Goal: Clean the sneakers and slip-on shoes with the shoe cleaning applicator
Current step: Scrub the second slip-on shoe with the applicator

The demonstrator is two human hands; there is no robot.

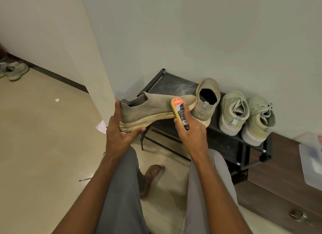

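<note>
Slip-on shoe (153, 108) gripped at heel by left hand (120, 129), turned sideways so sole edge faces applicator (181, 113), which right hand (190, 132) grips & presses on.

A pale wall (209, 33) is met by a projecting cream corner (83, 47). The beige tiled floor (43, 137) is edged by a dark skirting (57, 77). A wooden cabinet (278, 178) is seen at the right edge.
</note>
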